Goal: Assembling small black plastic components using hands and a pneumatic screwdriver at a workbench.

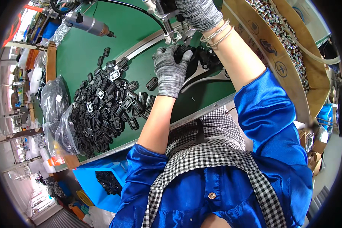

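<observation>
My left hand [169, 72], in a grey knit glove, is closed on a black brake lever [181, 51] under the tip of a metal press fixture [172, 36]. Its thumb and fingers sit on either side of the black body. Close to that hand lie more brake levers with black bodies and silver blades [205, 79]. My right hand [199, 14], gloved the same way, is raised beside the upper part of the fixture; its fingers run past the top edge, so their grip is hidden.
A heap of small black oblong parts [102, 102] covers the left of the green table [140, 22]. A power screwdriver [89, 24] hangs above it. Clear plastic bags [55, 95] lie at the left edge. A cardboard box [268, 45] of small metal parts stands right; a blue bin [89, 178] sits below.
</observation>
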`<state>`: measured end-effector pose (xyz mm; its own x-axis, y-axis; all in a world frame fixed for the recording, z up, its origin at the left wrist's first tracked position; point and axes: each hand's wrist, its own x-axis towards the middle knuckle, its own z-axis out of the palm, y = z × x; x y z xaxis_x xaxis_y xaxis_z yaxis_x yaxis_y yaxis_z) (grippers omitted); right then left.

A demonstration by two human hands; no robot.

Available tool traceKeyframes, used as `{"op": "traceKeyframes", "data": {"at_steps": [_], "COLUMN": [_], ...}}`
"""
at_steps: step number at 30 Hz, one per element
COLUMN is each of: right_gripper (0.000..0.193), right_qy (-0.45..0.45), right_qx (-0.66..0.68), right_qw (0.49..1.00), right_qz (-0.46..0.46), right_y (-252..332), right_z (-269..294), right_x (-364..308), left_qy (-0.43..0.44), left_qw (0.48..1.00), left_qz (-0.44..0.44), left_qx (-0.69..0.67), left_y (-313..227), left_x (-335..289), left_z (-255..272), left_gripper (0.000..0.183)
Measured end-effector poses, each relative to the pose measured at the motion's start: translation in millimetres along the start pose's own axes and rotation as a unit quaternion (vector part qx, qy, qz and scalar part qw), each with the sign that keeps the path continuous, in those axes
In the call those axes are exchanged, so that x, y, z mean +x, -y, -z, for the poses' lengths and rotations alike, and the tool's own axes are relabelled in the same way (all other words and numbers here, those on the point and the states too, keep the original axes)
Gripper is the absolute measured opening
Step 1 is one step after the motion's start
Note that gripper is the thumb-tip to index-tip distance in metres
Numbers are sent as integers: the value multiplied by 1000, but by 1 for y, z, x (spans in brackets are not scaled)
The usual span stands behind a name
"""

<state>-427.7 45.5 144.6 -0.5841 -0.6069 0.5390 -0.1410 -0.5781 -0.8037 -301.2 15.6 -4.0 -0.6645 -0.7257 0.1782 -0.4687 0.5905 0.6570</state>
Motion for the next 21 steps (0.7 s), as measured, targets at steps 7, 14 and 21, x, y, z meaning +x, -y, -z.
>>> {"op": "traceKeyframes", "data": {"at_steps": [7, 14, 21], "right_gripper": [41, 42, 42], "right_qy": [-31, -33, 42], "right_qx": [-55, -99, 14], "right_qw": [997, 993, 999], "right_qz": [34, 48, 2], "right_y": [0, -6, 39], "right_z": [7, 4, 0], "right_x": [-13, -16, -3], "left_qy": [-26, -51, -27], "left_qw": [999, 997, 999], "left_qz": [-33, -30, -35], "left_qx": [31, 51, 23], "left_y": [-6, -3, -5], "left_x": [-2, -3, 0], "left_z": [-1, 0, 2], "left_gripper": [47, 42, 44]}}
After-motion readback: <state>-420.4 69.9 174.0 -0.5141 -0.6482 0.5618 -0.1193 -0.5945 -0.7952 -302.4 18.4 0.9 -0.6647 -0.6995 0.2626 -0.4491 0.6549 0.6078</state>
